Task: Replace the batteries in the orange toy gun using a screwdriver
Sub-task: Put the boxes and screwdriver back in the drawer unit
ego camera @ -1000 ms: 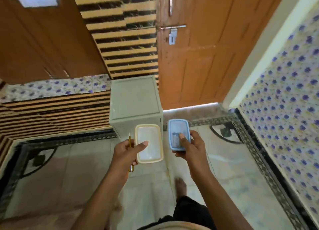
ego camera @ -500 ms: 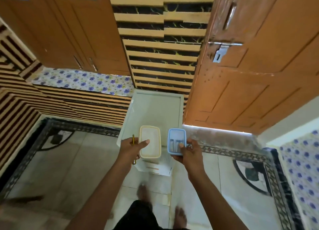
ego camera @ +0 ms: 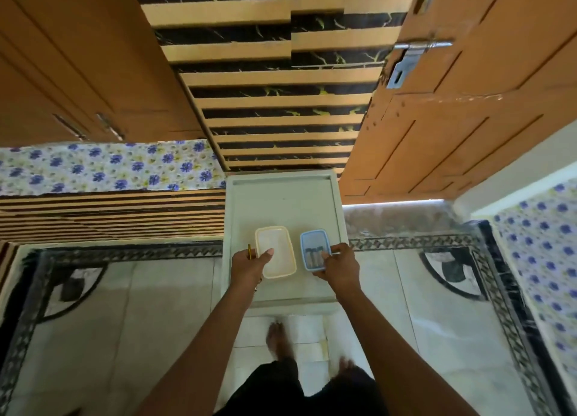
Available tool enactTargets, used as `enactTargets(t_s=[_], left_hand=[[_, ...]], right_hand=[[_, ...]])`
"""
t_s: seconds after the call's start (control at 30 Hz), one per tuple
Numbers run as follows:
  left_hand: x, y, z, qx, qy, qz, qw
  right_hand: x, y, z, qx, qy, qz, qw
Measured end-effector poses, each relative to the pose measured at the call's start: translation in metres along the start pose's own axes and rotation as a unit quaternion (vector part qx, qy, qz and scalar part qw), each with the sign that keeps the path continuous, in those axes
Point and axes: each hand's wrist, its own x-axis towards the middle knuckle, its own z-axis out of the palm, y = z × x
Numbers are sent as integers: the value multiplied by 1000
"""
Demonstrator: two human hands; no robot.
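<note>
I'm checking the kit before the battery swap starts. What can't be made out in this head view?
- Cream-lidded plastic box: frosted lid hides its contents.
- Blue-lidded plastic box: dark cylinders inside, too blurred to identify.
- Thin yellow-handled tool: mostly hidden by the left hand.
- Right hand covers the blue box's near corner.

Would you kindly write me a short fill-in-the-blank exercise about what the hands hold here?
1. The left hand holds the cream box and a ____ screwdriver.
2. The right hand holds the ____ box.
3. Both boxes are above the pale ____.

Missing words: yellow; blue; table
</note>
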Motion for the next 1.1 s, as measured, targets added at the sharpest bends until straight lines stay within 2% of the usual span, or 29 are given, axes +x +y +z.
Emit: enactTargets(t_s=[0.1,0.2,0.37,0.53,0.7,1.0,1.1], left_hand=[[10,1,0,17,1,11,1000],[14,-1,-3,80,25,57,995],[14,-2,-12,136,63,114,982],[10,-3,-23,262,116,186,940],[9,1,-24,369,128,195,900],[12,-6,-28,332,113,210,913],[8,-17,-36,317,107,246,910]], right_hand=[[11,-1,9,-16,8,9,1000],[16,1,13,-27,17,24,999],[16,6,13,-59,20,-6,998],[10,21,16,-76,48,-62,994],[2,37,13,-78,55,-59,994],[-24,42,-4,-75,28,-42,996],[-39,46,-13,-72,16,-56,996]])
